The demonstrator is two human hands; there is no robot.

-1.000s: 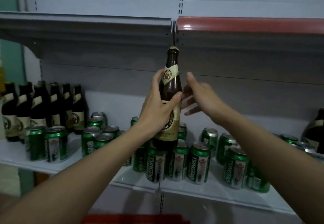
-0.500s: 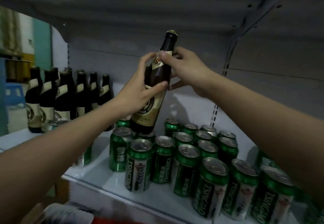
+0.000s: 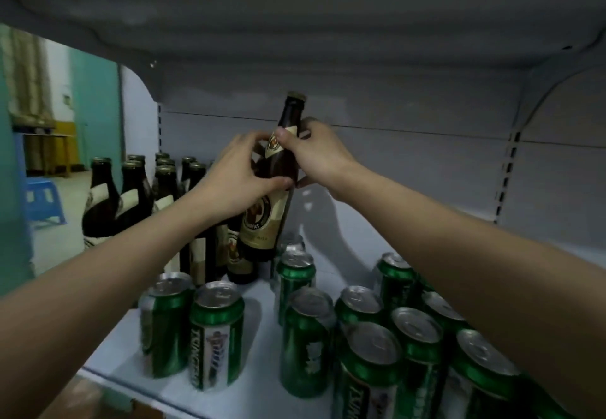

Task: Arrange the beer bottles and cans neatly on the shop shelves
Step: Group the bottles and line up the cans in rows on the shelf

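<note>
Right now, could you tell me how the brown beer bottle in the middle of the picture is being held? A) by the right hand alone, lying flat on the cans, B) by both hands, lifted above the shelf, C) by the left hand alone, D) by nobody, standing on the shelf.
B: the left hand wraps the body of the brown bottle and the right hand grips its neck, its base clear of the shelf.

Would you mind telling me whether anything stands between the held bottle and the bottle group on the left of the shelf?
Nothing visible blocks it. The brown bottle, gripped by the left hand and right hand, hangs right beside the standing bottles. The green cans stand just below and right of its base, not between.
</note>
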